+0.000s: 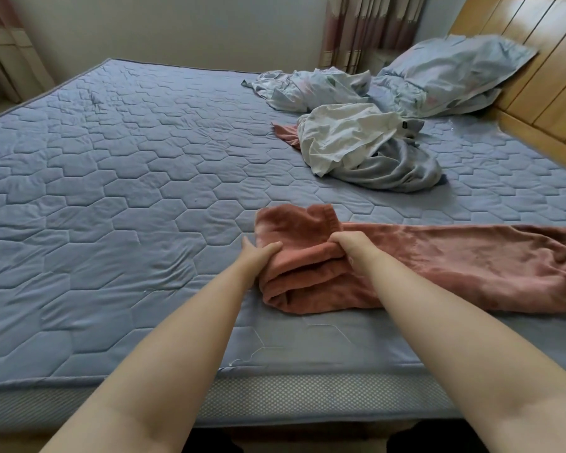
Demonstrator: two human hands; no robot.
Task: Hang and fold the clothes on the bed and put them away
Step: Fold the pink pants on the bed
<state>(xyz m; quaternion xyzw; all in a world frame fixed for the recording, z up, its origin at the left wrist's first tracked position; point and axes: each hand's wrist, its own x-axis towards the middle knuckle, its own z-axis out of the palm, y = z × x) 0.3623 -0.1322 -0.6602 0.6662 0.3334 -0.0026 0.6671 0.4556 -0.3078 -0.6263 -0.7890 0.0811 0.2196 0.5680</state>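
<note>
The pink garment (438, 263) lay along the near edge of the bed (111, 191), its long part stretched flat toward the right and its left end doubled over into a thick bundle. Both hands worked that bundle. The left hand (258, 253) pinched its outer edge with the thumb on top, and the right hand (348, 245) had its fingers curled into the bunched fabric, probably to keep the layers together while a fold was made. Farther back, 1 white garment (340, 135) lay heaped on a grey garment (399, 171), seemingly waiting their turn. Pillows (455, 67) leaned near the wooden headboard (536, 60).
</note>
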